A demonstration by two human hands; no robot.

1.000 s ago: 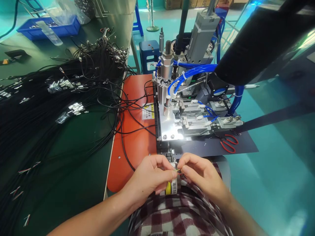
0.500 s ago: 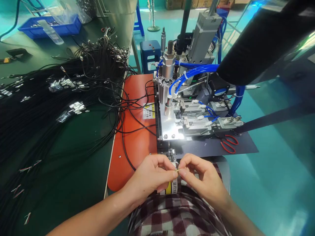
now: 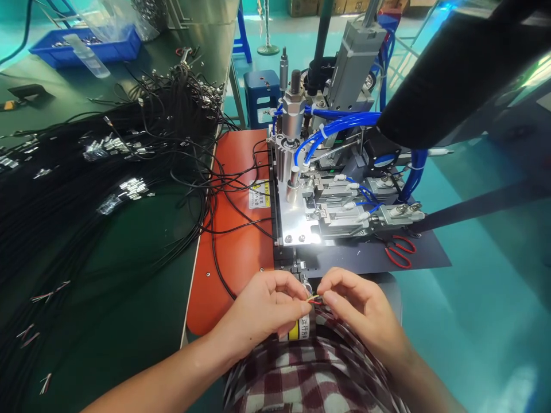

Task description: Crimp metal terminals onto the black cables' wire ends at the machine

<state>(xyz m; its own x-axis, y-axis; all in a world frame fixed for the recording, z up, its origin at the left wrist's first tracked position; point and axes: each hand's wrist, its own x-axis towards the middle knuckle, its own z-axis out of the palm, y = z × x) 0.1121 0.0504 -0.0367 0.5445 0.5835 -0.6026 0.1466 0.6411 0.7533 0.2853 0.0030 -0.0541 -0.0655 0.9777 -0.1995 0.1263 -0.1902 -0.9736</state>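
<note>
Close to my body, my left hand [image 3: 275, 304] pinches the thin coloured wires [image 3: 315, 300] of a cable between thumb and forefinger. Yellow and red strands show in the small gap between the hands. My right hand [image 3: 359, 301] has its thumb and forefinger drawn together at the right end of these strands; the fingertips partly hide the contact. Just beyond the hands stands a machine with a bright metal plate [image 3: 297, 221]. Its orange-red cover [image 3: 241, 258] lies to the left, with black cables [image 3: 214, 252] running across it toward my left hand.
Bundles of black cables [image 3: 167, 109] with metal connectors spread over the dark green table [image 3: 124, 287] on the left. A blue tray [image 3: 116, 51] is at the back. Red-handled scissors [image 3: 400, 252] rest on the machine's dark base. A blue stool [image 3: 262, 94] stands behind.
My right fingertips have moved slightly right, away from the left ones, so more of the yellow and red wires shows between them. The left hand keeps its pinch.
</note>
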